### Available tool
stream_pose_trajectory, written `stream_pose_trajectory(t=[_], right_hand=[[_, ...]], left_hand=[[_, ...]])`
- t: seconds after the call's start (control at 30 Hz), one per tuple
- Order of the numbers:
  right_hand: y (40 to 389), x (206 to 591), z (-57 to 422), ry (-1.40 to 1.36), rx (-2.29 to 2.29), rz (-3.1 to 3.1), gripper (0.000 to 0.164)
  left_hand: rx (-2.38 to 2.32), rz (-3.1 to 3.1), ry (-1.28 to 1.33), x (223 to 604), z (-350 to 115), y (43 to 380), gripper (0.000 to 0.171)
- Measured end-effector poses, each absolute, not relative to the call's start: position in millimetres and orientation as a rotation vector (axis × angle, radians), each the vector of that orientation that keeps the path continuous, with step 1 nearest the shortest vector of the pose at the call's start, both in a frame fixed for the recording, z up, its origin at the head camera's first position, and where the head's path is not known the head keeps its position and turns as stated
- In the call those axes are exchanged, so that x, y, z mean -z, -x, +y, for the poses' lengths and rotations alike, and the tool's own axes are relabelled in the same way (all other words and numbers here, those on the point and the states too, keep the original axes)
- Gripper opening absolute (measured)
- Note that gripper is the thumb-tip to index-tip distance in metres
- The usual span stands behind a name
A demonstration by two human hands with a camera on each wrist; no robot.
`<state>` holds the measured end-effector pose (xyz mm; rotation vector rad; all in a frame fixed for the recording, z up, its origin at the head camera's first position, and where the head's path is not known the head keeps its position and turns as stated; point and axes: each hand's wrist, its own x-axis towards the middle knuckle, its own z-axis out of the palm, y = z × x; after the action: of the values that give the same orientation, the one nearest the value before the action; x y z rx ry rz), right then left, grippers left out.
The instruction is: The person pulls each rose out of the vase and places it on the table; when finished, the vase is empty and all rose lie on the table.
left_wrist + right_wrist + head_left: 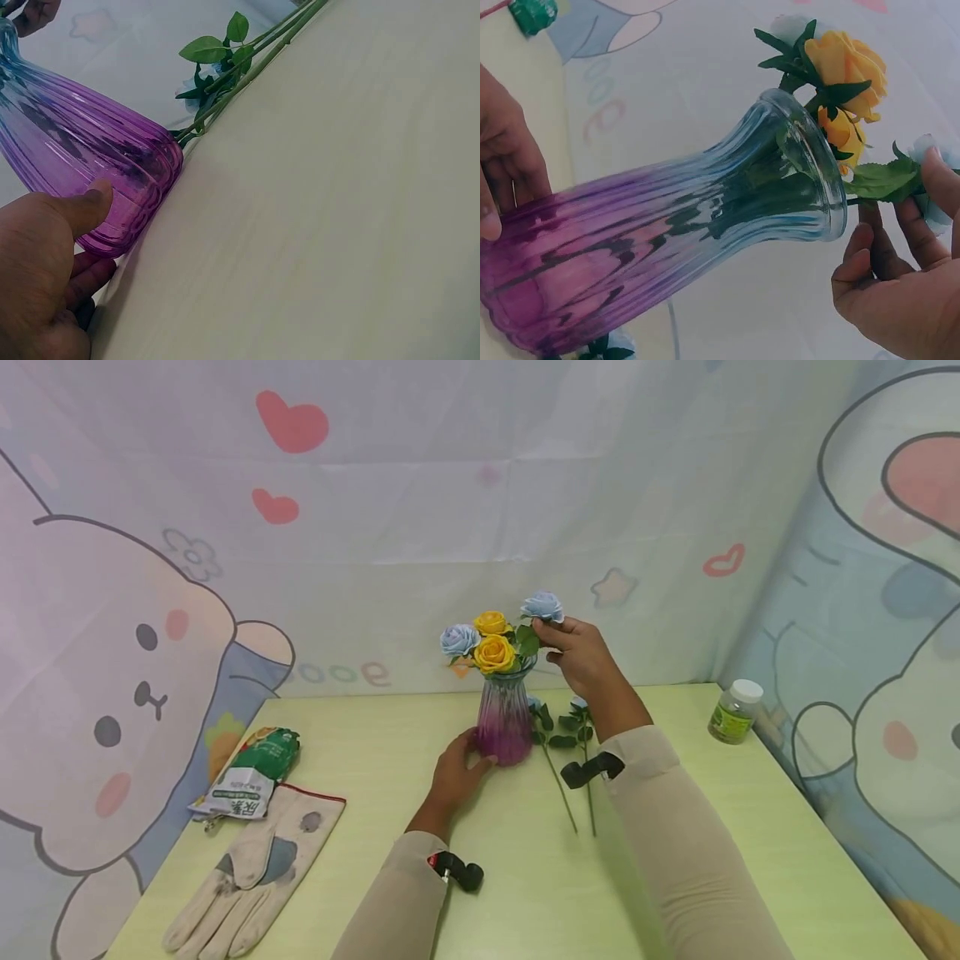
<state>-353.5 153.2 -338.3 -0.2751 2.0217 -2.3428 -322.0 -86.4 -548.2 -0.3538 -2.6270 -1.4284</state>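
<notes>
A ribbed glass vase (504, 718), purple at the base and bluish at the rim, stands upright on the table. My left hand (453, 777) holds its base, with the thumb (88, 208) along the near side. Two yellow roses (494, 654) and a light blue rose (459, 640) rise from the mouth. At the right of the rim, my right hand (585, 656) pinches another blue rose (543, 606) just under its bloom. In the right wrist view its stem (861, 201) reaches the vase mouth; a green leaf (885, 180) hangs beside the fingers.
Two more blue roses with green stems (561, 785) lie on the table right of the vase. A lidded bottle (732, 714) stands near the right edge. On the left lie a work glove (262, 868) and a green-and-white packet (251, 774). A printed cloth hangs behind.
</notes>
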Motion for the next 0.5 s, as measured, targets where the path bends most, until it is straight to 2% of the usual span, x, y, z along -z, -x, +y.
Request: stream_pose_trajectory(t=[0.1, 0.37, 0.5], right_hand=[[353.5, 338.8, 156.1, 0.328, 2.247, 2.192, 0.04], [352.8, 341.0, 160.2, 0.42, 2.094, 2.388, 0.06], [350.4, 341.1, 165.2, 0.462, 2.09, 2.327, 0.048]], left_hand=[[1.435, -2.621, 0.361, 548.1, -85.8, 322.4, 0.069], [1.446, -2.625, 0.346, 549.9, -84.3, 323.3, 0.069], [1.448, -2.63, 0.337, 549.9, -84.1, 322.5, 0.069]])
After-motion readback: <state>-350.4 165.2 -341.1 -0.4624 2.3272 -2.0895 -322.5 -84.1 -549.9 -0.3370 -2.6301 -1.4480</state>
